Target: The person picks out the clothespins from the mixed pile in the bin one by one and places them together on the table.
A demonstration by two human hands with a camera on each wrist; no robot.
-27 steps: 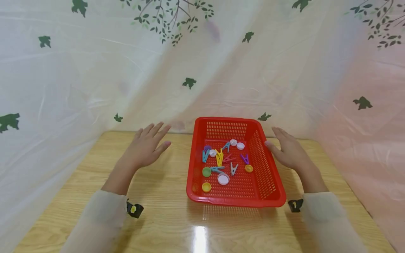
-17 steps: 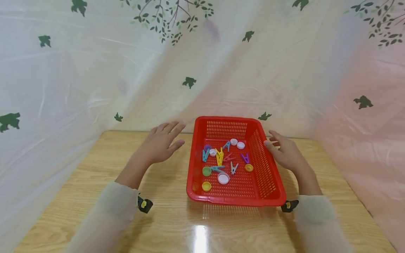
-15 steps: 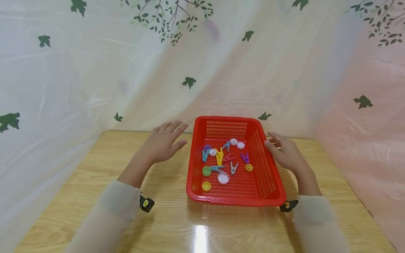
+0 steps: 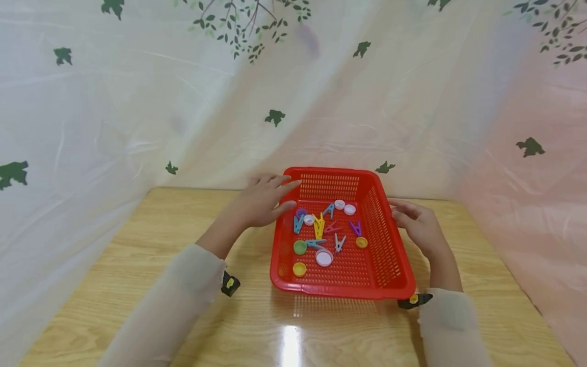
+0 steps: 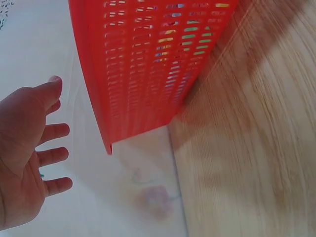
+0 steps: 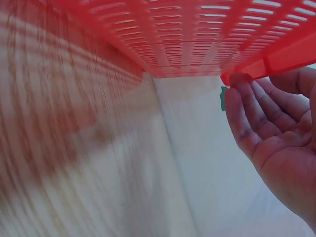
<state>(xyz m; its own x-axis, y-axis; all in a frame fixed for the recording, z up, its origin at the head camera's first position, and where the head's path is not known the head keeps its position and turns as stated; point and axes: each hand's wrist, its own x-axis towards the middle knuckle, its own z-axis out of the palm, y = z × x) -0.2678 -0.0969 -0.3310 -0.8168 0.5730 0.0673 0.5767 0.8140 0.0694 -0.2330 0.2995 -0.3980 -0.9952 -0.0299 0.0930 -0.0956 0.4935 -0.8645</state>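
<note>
A red plastic basket (image 4: 341, 293) with slotted walls stands on the table. Inside it lie several clothespins, among them a yellow one (image 4: 318, 228) and a purple one (image 4: 355, 229), and several bottle caps, including a green one (image 4: 300, 247) and a wide white one (image 4: 324, 258). My left hand (image 4: 263, 204) is at the basket's left rim with fingers spread; the left wrist view shows a gap between that hand and the wall. At the right rim, my right hand (image 4: 419, 227) has its fingers loosely bent, fingertips against or very near the rim's outer side.
The wooden table (image 4: 151, 244) ends at the back against a pale plastic sheet (image 4: 220, 127) printed with leaves. Similar sheeting rises on the left and right. A dark strap (image 4: 230, 283) with a yellow mark is at the left wrist, and another strap (image 4: 412, 300) at the right.
My left hand has moved right, from the bare table to the basket's left rim. The right hand has drawn in closer, its thumb slipping from atop the right rim to its outer side.
</note>
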